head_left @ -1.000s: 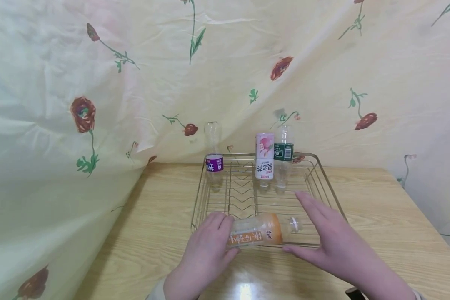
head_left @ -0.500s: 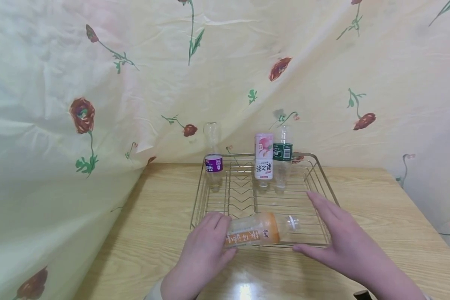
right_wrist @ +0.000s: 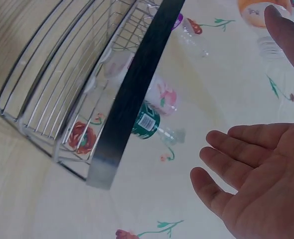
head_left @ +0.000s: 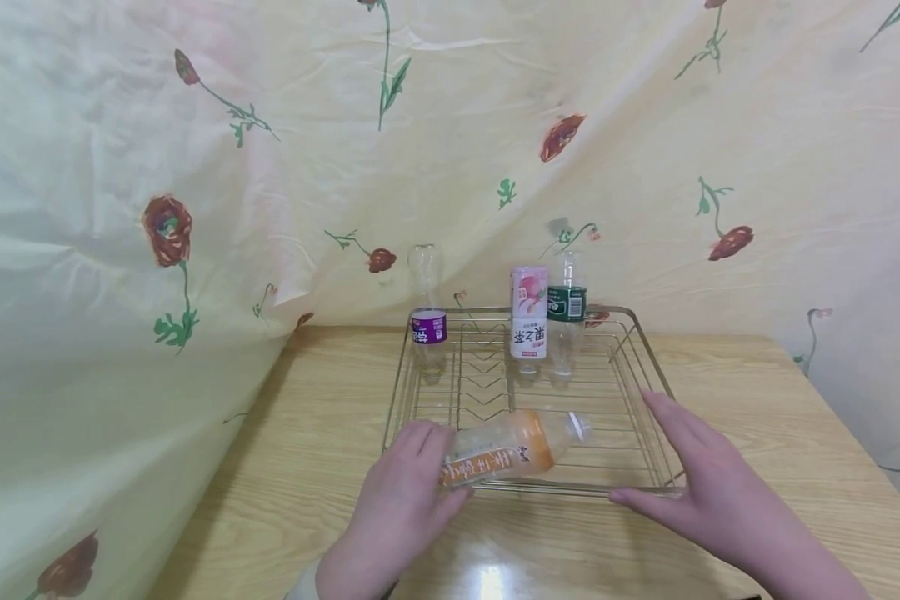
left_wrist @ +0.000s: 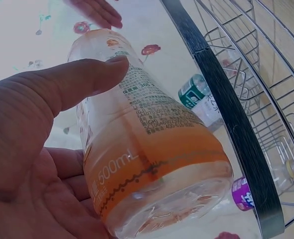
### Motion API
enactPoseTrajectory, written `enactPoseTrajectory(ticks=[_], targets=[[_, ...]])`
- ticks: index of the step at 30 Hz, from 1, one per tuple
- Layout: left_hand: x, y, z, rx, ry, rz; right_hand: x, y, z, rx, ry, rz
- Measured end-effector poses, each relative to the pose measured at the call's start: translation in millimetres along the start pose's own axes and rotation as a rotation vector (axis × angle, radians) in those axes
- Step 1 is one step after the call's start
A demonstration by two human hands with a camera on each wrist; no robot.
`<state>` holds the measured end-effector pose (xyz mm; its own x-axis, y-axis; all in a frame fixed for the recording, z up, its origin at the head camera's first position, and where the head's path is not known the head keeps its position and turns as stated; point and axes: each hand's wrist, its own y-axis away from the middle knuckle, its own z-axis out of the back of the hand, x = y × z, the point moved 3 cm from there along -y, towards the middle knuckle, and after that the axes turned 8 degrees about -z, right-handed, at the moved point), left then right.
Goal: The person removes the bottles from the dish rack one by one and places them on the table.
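Observation:
My left hand (head_left: 401, 504) grips a clear plastic bottle with an orange label (head_left: 504, 450) near its base. The bottle lies sideways over the front of a wire dish rack (head_left: 570, 490), its neck toward the right and tilted slightly up. In the left wrist view the thumb lies along the bottle (left_wrist: 147, 119), whose base faces the camera, with fingers behind it. My right hand (head_left: 708, 487) is held at the rack's front right corner, thumb and fingers spread apart. Between them there is nothing, as the right wrist view of that hand (right_wrist: 259, 167) also shows.
Toward the rack's back stand upside-down bottles: a purple-labelled one (head_left: 429, 327) at left, a pink-and-white one (head_left: 529, 312) and a green-labelled one (head_left: 567, 305) at right. Behind the wooden table (head_left: 315, 417) hangs a flowered cloth (head_left: 465, 167), which also covers the left side.
My right hand has moved away to the right from the bottle's neck. My left hand has shifted slightly left with the bottle, whose neck end has tipped up a little.

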<state>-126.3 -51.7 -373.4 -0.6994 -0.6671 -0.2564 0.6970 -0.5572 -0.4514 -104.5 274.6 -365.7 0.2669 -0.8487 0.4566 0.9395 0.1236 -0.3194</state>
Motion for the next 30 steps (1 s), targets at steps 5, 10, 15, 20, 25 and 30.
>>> enactPoseTrajectory(ticks=[5, 10, 15, 20, 25, 30], targets=[[0.7, 0.1, 0.2, -0.014, 0.007, 0.008, -6.7, 2.3, -0.1, 0.016, 0.003, -0.022], [2.1, 0.0, 1.4, -0.033, 0.013, 0.012, -13.1, 5.0, 1.3, 0.018, -0.014, -0.046], [4.2, -0.3, 3.0, -0.067, 0.007, 0.009, -24.0, 8.5, 1.7, 0.05, -0.013, -0.099], [6.9, 1.6, 3.8, -0.091, 0.012, 0.029, -36.6, 12.9, 0.0, 0.065, -0.015, -0.122], [9.3, 2.4, 6.2, -0.112, 0.014, 0.049, -44.2, 16.4, 0.2, 0.031, -0.023, -0.112], [12.0, 2.7, 9.8, -0.139, 0.026, 0.077, -50.3, 16.6, -1.1, 0.061, -0.006, -0.155]])
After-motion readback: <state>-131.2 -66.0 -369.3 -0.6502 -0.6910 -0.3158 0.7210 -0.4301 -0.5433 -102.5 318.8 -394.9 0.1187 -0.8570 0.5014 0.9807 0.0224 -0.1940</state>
